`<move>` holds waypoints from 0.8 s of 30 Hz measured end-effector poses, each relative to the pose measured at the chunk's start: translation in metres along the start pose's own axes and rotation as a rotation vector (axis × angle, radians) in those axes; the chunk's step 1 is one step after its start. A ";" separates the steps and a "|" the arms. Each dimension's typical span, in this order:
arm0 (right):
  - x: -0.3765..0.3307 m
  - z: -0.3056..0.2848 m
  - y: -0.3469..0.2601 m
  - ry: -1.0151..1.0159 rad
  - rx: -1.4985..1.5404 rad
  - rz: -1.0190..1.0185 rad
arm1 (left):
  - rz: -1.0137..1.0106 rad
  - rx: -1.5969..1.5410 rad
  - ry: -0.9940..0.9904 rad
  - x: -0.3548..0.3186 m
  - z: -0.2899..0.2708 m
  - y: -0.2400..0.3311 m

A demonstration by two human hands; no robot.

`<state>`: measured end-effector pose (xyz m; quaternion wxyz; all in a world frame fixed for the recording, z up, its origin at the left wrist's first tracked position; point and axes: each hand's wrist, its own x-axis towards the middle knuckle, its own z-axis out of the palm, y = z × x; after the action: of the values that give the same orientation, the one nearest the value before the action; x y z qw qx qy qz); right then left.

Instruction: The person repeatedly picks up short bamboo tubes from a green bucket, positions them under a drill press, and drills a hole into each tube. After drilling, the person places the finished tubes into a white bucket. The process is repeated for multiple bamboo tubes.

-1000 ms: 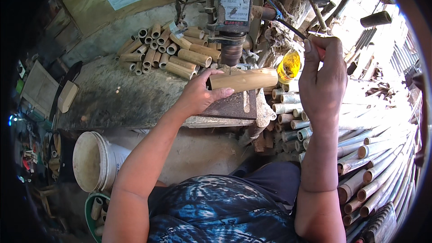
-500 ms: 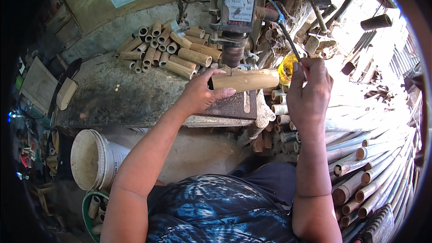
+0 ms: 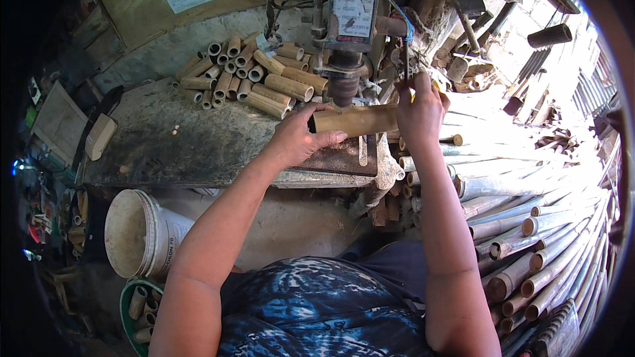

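Observation:
My left hand point(image 3: 296, 135) is closed round the left end of a pale bamboo tube point(image 3: 357, 121), thumb along its near side. The tube lies crosswise under the drill press chuck point(image 3: 344, 87), over the dark metal base plate point(image 3: 337, 157). Only a short bit of the drill shows between chuck and tube. At the tube's right end, my right hand point(image 3: 422, 114) is raised, its fingers wrapped round the drill press lever point(image 3: 406, 59), a dark rod. That hand covers the tube's right end, and the lever's grip is hidden in it.
Cut bamboo tubes point(image 3: 248, 73) are heaped behind on the worktable point(image 3: 159, 139). Long bamboo poles point(image 3: 542, 244) fill the right side. A white bucket point(image 3: 149, 231) stands below the table at left, beside a green container point(image 3: 126, 304) of bamboo pieces. Cables hang near the drill.
My right hand has moved left and slightly forward with the lever, which has swung from slanting to nearly upright. The chuck sits closer to the tube. My left hand keeps its hold.

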<state>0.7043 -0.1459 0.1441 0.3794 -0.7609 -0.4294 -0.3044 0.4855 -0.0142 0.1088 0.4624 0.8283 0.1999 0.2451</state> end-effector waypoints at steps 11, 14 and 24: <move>0.007 -0.055 -0.031 -0.355 -0.042 0.161 | 0.019 -0.013 -0.001 0.001 0.000 -0.002; -0.008 -0.101 -0.038 0.000 0.187 -0.093 | 0.078 0.158 0.045 0.001 0.000 -0.004; 0.196 -0.079 0.017 0.060 -0.156 -0.093 | -0.088 -0.660 0.365 -0.116 -0.070 -0.028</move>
<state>0.7957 -0.1354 0.3346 0.3171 -0.7579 -0.4277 -0.3770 0.3489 -0.0184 0.0906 0.6712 0.5681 0.2245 0.4199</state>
